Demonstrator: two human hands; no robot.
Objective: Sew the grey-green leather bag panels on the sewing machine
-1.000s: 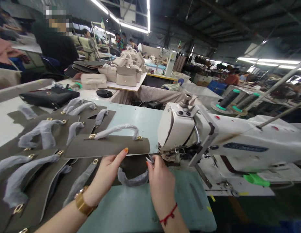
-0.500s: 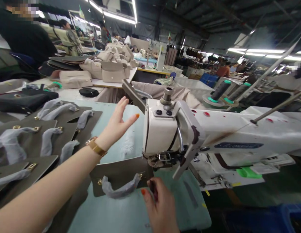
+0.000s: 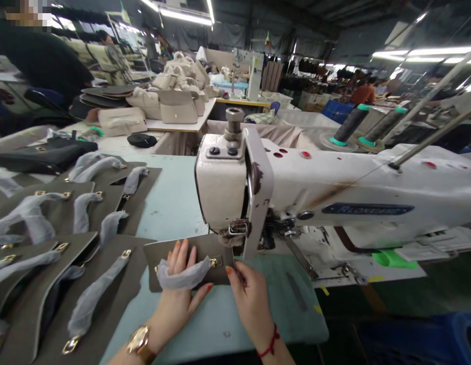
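An olive-grey leather flap (image 3: 164, 253) with a tissue-wrapped handle (image 3: 182, 278) and gold rings lies under the head of the white sewing machine (image 3: 223, 177). My left hand (image 3: 178, 294) lies flat on the flap, its fingers spread and passing under the wrapped handle. My right hand (image 3: 248, 299) pinches the flap's right edge close to the presser foot (image 3: 235, 230), fingers together. A gold watch is on my left wrist and a red cord on my right.
Several finished olive flaps (image 3: 60, 253) with wrapped handles are stacked on the pale green table (image 3: 174, 197) at left. A black bag (image 3: 45, 154) lies beyond them. Beige handbags (image 3: 178, 101) fill the far table. Thread cones (image 3: 349, 124) stand behind the machine. A person in black stands far left.
My left hand, which was raised open in the air, has come down flat onto the flap. The flap now sits further under the machine head. The view has shifted right.
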